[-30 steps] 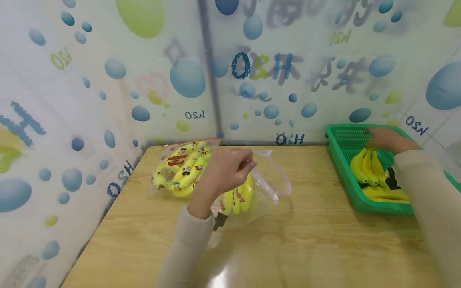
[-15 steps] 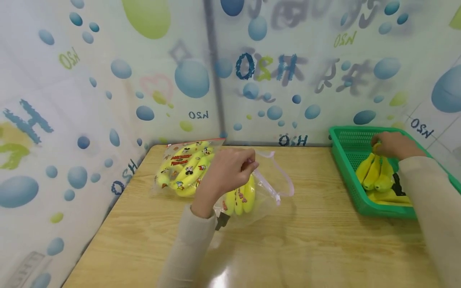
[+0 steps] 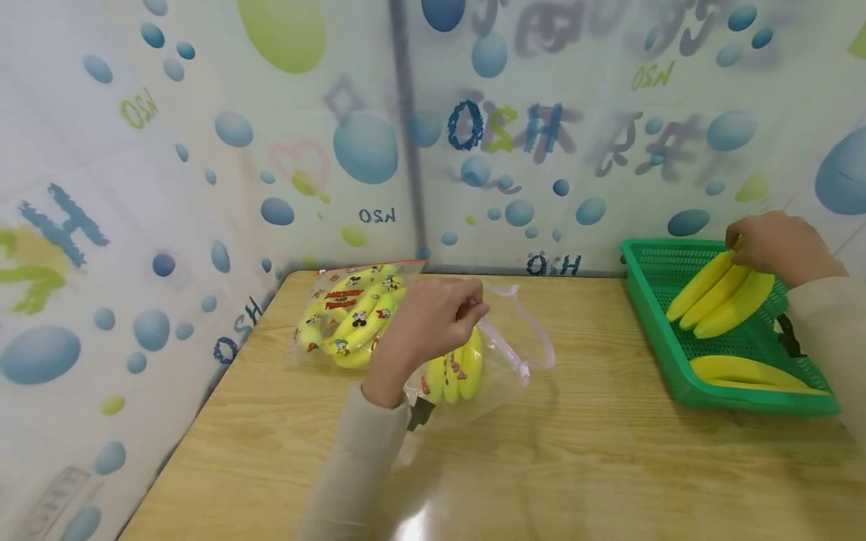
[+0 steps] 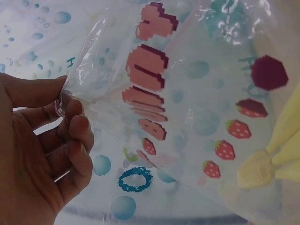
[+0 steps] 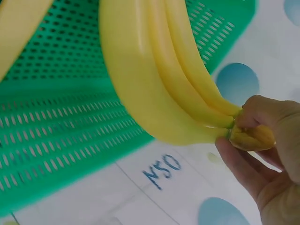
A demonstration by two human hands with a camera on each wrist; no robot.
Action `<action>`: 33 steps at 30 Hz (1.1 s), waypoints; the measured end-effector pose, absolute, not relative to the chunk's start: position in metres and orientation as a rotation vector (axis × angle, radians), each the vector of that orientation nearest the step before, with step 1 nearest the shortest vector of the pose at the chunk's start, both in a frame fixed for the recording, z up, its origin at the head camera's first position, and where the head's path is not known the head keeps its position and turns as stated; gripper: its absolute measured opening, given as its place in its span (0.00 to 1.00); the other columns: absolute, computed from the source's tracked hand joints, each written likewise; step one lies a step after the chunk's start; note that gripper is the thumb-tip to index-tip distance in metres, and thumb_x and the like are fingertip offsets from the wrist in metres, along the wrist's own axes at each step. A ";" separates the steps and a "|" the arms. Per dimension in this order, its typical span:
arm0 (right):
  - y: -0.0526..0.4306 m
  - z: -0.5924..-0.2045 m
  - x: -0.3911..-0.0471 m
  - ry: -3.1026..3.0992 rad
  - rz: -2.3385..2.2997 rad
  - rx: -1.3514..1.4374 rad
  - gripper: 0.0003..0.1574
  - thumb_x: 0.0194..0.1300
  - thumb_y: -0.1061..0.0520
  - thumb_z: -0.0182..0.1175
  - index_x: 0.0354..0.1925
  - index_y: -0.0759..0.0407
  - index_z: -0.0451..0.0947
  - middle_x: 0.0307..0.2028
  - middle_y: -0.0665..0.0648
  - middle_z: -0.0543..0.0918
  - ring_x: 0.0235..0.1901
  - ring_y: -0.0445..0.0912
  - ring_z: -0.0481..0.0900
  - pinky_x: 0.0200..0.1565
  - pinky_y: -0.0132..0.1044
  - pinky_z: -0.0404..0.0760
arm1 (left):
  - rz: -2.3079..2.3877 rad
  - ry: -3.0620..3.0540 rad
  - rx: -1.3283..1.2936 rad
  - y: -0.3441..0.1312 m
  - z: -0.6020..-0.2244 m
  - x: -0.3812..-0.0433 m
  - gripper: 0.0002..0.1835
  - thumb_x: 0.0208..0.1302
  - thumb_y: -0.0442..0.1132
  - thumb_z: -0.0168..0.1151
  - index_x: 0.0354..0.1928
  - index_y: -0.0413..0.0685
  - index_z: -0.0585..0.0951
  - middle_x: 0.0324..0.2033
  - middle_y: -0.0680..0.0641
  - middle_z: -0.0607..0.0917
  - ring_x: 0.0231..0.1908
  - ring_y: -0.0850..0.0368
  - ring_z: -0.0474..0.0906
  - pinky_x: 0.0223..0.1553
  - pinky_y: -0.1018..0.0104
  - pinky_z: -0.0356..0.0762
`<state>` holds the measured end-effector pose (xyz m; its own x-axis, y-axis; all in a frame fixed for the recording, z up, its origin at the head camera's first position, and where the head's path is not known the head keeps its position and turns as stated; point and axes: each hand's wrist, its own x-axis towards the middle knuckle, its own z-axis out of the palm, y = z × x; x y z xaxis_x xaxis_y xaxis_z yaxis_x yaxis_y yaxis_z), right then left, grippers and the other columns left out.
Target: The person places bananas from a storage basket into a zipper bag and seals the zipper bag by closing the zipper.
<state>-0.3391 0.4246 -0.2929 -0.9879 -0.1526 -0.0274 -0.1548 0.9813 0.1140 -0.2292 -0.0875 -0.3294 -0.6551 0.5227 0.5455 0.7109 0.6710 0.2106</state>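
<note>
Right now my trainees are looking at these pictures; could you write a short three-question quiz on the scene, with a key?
1. True or false: the right hand grips a banana bunch by its stem end.
2. How many bananas show in that bunch? a) one b) three c) six
3. Fill in: the left hand pinches a clear ____ with strawberry prints.

Key: 1. true; 2. b; 3. plastic bag.

Bright head view, glare on the surface below the left hand; dimmer wrist views, the bag glinting above that hand.
</note>
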 end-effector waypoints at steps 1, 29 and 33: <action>0.424 -0.290 -0.339 3.119 0.195 -0.222 0.18 0.64 0.65 0.63 0.50 0.76 0.79 0.45 0.80 0.81 0.33 0.64 0.81 0.38 0.61 0.81 | -0.571 -2.437 -0.963 -0.087 -0.329 -0.230 0.14 0.70 0.41 0.66 0.25 0.55 0.75 0.16 0.58 0.69 0.18 0.65 0.62 0.24 0.72 0.57; 0.327 -0.223 -0.281 3.526 0.066 -0.695 0.14 0.64 0.65 0.63 0.48 0.68 0.83 0.44 0.71 0.82 0.34 0.60 0.78 0.31 0.52 0.76 | -0.573 -2.447 -0.972 -0.088 -0.330 -0.229 0.15 0.70 0.41 0.65 0.25 0.55 0.74 0.16 0.57 0.68 0.18 0.64 0.61 0.24 0.71 0.56; 0.302 -0.219 -0.270 3.563 0.012 -0.911 0.14 0.60 0.67 0.63 0.46 0.66 0.85 0.40 0.68 0.84 0.31 0.55 0.76 0.27 0.42 0.70 | -0.585 -2.440 -0.977 -0.087 -0.329 -0.230 0.14 0.70 0.41 0.65 0.25 0.54 0.75 0.16 0.58 0.70 0.18 0.64 0.62 0.24 0.71 0.58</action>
<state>-0.2704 0.3020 -0.2185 -0.7455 -0.4480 0.4934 -0.4447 0.8858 0.1325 -0.2295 -0.0872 -0.3295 -0.6503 0.5309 0.5434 0.7196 0.6597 0.2165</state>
